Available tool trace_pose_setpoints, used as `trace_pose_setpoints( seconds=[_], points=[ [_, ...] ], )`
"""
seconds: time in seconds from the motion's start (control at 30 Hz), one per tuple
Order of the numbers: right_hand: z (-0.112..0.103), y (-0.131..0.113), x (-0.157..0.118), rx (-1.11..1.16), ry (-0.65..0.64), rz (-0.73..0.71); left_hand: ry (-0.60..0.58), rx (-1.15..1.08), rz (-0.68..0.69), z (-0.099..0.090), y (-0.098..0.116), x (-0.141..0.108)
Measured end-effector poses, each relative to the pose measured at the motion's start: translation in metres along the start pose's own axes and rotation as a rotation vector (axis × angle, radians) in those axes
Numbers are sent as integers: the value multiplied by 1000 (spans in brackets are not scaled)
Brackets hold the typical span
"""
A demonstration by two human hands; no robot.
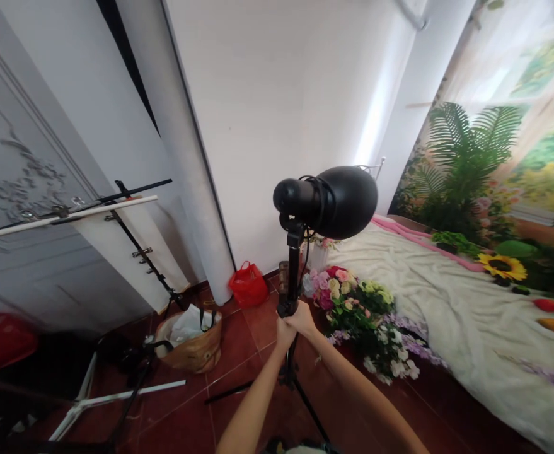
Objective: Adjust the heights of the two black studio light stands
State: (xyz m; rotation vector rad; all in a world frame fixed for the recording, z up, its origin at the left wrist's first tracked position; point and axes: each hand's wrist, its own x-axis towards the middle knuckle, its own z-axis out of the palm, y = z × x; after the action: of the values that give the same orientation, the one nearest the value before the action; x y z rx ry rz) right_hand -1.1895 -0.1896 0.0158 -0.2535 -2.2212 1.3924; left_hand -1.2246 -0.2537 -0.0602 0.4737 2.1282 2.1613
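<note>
Both of my hands are wrapped round the black light stand [294,271], one close to the other, below its upper section. My left hand [284,331] grips the pole from the left, and my right hand [304,317] closes on it from the right. On top of the stand sits a black studio light [333,200] with a wide reflector facing right, its cable looped around the body. The stand's legs spread on the floor beneath my hands. My fingers are partly hidden behind the pole and each other.
Bunches of artificial flowers [347,293] lie right of the stand, beside a cream blanket [399,265] with a sunflower [502,267]. A red bag [249,285] and a woven basket [194,353] stand on the red tiles. Leftward are a backdrop stand [135,239] and white metal legs [130,395].
</note>
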Motion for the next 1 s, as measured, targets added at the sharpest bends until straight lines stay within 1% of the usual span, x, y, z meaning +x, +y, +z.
trace_pose_setpoints(
  seconds=[0.1, 0.23, 0.33, 0.4, 0.47, 0.53, 0.6, 0.7, 0.83, 0.93, 1.0],
  points=[
    [-14, -37, 17, -35, 59, -46, -12, 78, 7, 2, -6, 1],
    [-39, -107, 47, 4, 114, -147, -5, 212, -4, 3, -11, 0],
    [-58, -157, 70, 5, 225, -226, 9, 250, -1, 4, -8, 0],
    [-67, -181, 80, 6, 268, -263, 14, 252, 6, 4, -5, 0],
    [-72, -193, 87, 5, 280, -288, 22, 241, 3, 4, -1, 0],
    [-73, -195, 89, -1, 271, -299, 39, 220, -6, 5, 3, -1],
    [-71, -188, 87, -7, 259, -287, 71, 196, -9, 6, 8, -3],
    [-64, -169, 78, -22, 234, -256, 97, 178, -3, 7, 14, -5],
    [-55, -141, 65, -39, 188, -194, 105, 159, 16, 10, 20, -5],
    [-48, -125, 59, -39, 143, -160, 108, 120, 24, 13, 20, -2],
    [-45, -119, 57, -40, 123, -153, 108, 115, 7, 15, 17, 1]
  ],
)
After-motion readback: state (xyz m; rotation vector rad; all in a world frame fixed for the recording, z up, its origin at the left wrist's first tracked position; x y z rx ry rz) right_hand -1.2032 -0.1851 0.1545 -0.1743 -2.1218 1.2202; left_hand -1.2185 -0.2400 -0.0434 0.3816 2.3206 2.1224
